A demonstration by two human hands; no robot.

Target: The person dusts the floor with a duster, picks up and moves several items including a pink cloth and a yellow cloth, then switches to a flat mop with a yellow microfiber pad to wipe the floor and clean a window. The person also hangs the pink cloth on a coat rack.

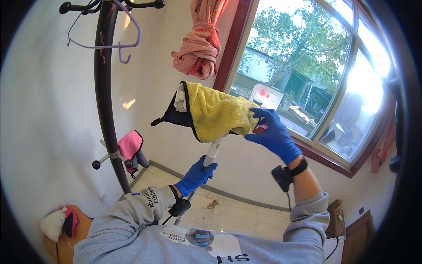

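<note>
A yellow towel [220, 108] with black edging and a dark underside is draped over the head of a white pole [213, 152]. At the towel's left end a bit of whitish material shows from under it; the rest of the head is hidden. My left hand [195, 177], in a blue glove, is closed round the pole below the towel. My right hand [278, 135], gloved in blue too, grips the towel's right end, fingers on top and thumb below.
A dark coat stand [104, 88] with a purple hanger [125, 45] rises on the left. From its lower peg hangs a pink and grey cloth [132, 147]. A knotted pink curtain [200, 50] hangs beside the window [299, 66]. An orange-brown seat [79, 229] stands lower left.
</note>
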